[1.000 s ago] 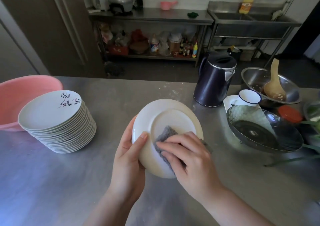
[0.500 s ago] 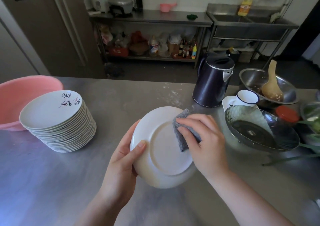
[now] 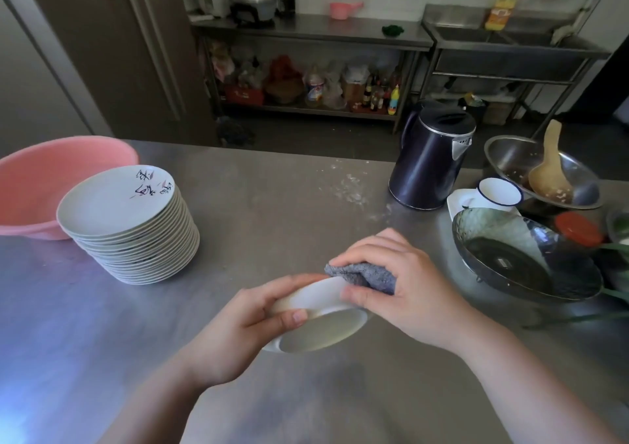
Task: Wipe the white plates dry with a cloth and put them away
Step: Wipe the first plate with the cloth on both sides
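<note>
A white plate [image 3: 320, 328] is tipped nearly flat, its underside and foot ring facing me, above the steel counter. My left hand [image 3: 238, 334] grips its near-left rim, thumb on the underside. My right hand [image 3: 405, 283] pinches a grey cloth [image 3: 364, 275] folded over the plate's far-right rim. A tall stack of white plates [image 3: 132, 229] stands at the left; the top one carries dark painted marks.
A pink basin [image 3: 41, 185] sits behind the stack. A dark kettle [image 3: 432, 157], a white cup [image 3: 498, 193], a steel bowl with a wooden ladle [image 3: 544, 174] and a dark glass bowl [image 3: 520, 253] crowd the right side. Shelves and a sink stand beyond the counter.
The plate has tilted from facing me to almost flat. My right hand slid the cloth from the underside's face to the far rim and folded it over the edge.
</note>
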The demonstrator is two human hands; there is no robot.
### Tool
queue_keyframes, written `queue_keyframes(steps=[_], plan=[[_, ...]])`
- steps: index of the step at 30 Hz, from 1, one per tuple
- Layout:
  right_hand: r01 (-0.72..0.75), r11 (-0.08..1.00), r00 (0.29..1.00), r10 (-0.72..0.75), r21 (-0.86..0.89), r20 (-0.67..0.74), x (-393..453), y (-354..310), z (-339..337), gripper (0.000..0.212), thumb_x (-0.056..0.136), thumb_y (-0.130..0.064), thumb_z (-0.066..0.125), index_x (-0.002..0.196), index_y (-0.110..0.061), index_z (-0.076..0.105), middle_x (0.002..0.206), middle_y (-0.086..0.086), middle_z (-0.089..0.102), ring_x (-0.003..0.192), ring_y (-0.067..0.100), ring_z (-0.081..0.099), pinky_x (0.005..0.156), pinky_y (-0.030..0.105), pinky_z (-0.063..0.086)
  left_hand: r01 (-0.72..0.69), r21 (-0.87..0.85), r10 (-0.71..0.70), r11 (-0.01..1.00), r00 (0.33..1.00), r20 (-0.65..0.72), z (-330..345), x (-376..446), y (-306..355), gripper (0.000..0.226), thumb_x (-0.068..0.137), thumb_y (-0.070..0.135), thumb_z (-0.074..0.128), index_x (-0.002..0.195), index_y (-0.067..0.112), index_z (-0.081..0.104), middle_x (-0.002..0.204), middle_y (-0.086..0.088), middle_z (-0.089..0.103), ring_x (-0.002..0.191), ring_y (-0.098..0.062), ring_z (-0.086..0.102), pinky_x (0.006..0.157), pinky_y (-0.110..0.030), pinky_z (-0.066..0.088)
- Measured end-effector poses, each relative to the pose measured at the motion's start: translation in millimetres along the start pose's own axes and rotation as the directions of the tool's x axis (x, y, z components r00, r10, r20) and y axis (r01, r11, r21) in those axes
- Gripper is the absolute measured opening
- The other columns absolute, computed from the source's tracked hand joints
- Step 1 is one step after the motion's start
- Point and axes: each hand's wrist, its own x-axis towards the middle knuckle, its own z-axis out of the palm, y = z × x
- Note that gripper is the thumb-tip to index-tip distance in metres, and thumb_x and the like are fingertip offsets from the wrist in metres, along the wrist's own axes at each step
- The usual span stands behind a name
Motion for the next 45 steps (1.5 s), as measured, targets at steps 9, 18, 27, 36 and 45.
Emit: queue_keyframes(steps=[9,18,27,36,45], plan=[[-0.028,0.998,0.999,0.029,-0.053,0.023,-12.8,13.4,0.8,0.013,0.081,-0.027,0.069,0.086,-0.035,0.059,0.089,-0.023,0.058,0.096,0.007,0.05,0.08,0.011,0.036,0.013,0.369,0.08,0.929,0.969,-0.235,4.5,9.5,-7.9,0.041,0.081,0.061,0.063,0.119,0.05,0.056,0.117,0.028,0.065,0.117,0.006,0.054,0.114,-0.041,0.033],[0.094,0.977,0.957,-0.142,-0.193,-0.254,-13.2,20.6,9.9,0.01,0.085,-0.035,0.064,0.092,-0.032,0.058,0.093,-0.023,0.059,0.093,0.006,0.049,0.075,0.028,0.046,0.16,-0.776,-0.546,0.61,0.795,-0.265,27.2,25.7,-2.1,0.068,0.076,0.054,0.076,0.128,0.014,0.056,0.121,-0.013,0.067,0.1,-0.026,0.072,0.081,-0.04,0.058],[-0.109,0.986,0.97,0.133,0.127,-0.204,-20.0,36.3,21.3,0.012,0.079,-0.027,0.074,0.089,-0.021,0.071,0.094,-0.025,0.063,0.095,0.01,0.056,0.072,0.007,0.043,0.036,-0.823,-0.536,0.567,0.775,-0.335,30.2,31.4,-28.8,0.033,0.088,0.005,0.062,0.121,0.008,0.063,0.111,-0.018,0.072,0.092,-0.031,0.072,0.075,-0.035,0.061],[-0.345,0.855,0.853,0.457,0.387,-0.251,-20.8,62.8,53.6,0.014,0.072,-0.026,0.071,0.085,-0.032,0.07,0.088,-0.015,0.067,0.082,0.009,0.064,0.047,0.004,0.041,0.071,-0.86,-0.628,0.505,0.714,-0.31,45.9,43.7,-101.1,0.047,0.087,-0.011,0.057,0.128,0.012,0.058,0.12,-0.024,0.066,0.098,-0.034,0.07,0.08,-0.045,0.061],[-0.42,0.817,0.816,0.53,0.394,-0.23,-16.8,91.9,68.4,0.021,0.069,-0.031,0.073,0.087,-0.04,0.068,0.09,-0.011,0.068,0.086,0.012,0.066,0.064,0.007,0.045,0.13,-0.859,-0.675,0.496,0.68,-0.287,46.0,88.7,-146.2,0.053,0.089,-0.012,0.056,0.134,0.017,0.052,0.126,-0.015,0.065,0.11,-0.034,0.066,0.077,-0.039,0.062]])
